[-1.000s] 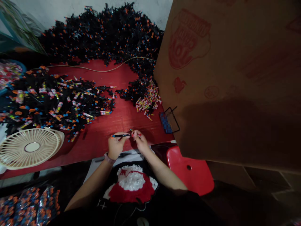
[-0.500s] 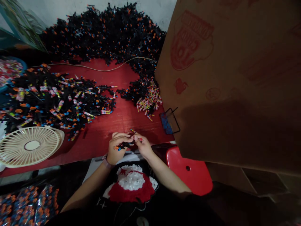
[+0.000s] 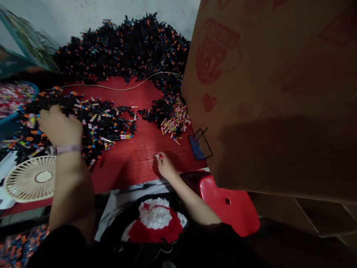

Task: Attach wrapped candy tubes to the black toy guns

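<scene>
At the far left, a blue basin [image 3: 35, 88] holds shiny wrapped pieces; below it a cream round fan [image 3: 30, 178] lies on the red desk [image 3: 134, 163], just beside my left forearm, and clear bags of orange-tipped pieces [image 3: 19, 249] sit low in the corner; my left hand [image 3: 60, 126] is curled down onto the left end of a loose heap of black sticks [image 3: 103, 124] with striped labels and orange and blue tips; its fingers are sunk among them, so I cannot tell whether it has hold of any; a pink band [image 3: 65, 149] circles that wrist; a pale cable [image 3: 119, 87] runs across the desk, and a much larger black mass of sticks [image 3: 119, 48] banks up behind it against the wall; my right hand [image 3: 166, 166] rests near the desk's front edge, well apart from my left, its fingers closed on a small striped piece [image 3: 158, 157]; beyond that hand is a cluster of striped pieces [image 3: 174, 121]; further right are a blurred blue item in a black wire frame [image 3: 198, 147], a red plastic stool [image 3: 228, 204] and a tall cardboard box [image 3: 264, 93].
</scene>
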`<state>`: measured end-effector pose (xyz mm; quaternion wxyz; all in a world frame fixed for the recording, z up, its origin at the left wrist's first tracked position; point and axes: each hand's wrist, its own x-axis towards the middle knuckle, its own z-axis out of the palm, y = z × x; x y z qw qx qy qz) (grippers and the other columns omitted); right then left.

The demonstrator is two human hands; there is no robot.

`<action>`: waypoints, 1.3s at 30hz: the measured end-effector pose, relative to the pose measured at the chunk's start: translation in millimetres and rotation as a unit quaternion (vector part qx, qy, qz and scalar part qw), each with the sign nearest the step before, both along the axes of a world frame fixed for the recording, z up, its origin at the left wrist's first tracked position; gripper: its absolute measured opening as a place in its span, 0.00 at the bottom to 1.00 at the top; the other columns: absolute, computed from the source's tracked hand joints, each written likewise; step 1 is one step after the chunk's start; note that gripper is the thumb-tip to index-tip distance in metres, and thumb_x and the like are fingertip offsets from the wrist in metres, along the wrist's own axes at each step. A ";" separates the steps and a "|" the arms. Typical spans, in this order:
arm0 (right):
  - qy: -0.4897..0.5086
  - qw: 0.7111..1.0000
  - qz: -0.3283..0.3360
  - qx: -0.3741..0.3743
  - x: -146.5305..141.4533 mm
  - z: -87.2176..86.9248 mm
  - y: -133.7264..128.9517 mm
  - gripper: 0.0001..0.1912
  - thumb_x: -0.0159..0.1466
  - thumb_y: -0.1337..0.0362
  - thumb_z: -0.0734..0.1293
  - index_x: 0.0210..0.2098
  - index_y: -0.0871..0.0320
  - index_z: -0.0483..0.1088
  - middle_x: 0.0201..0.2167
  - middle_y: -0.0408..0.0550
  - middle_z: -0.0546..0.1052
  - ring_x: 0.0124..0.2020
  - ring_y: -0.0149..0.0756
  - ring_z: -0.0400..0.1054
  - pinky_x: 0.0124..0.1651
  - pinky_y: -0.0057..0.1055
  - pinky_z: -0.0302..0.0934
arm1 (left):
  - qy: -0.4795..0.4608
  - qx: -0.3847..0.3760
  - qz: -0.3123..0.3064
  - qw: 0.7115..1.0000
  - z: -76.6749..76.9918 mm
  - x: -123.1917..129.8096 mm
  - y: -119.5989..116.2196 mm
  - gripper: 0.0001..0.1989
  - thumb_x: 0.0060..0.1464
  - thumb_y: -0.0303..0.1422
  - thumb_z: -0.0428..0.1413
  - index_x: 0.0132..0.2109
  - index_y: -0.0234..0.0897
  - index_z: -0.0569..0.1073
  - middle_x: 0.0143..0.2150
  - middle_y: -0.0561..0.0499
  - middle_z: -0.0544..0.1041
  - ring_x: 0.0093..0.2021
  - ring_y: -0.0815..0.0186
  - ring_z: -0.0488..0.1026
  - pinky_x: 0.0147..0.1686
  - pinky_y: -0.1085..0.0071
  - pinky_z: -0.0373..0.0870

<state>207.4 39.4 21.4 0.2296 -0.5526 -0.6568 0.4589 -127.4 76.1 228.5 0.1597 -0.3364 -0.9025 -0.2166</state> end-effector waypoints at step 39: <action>-0.065 0.979 -0.026 0.194 45.3 -37.7 8.6 0.30 0.77 0.65 0.55 0.76 0.61 0.63 0.65 0.66 0.76 0.68 0.54 0.69 0.71 0.54 0.64 | -0.101 -0.093 -0.492 0.860 -168.5 134.9 -36.1 0.18 0.72 0.37 0.51 0.54 0.36 0.84 0.52 0.35 0.83 0.56 0.47 0.77 0.63 0.48 0.75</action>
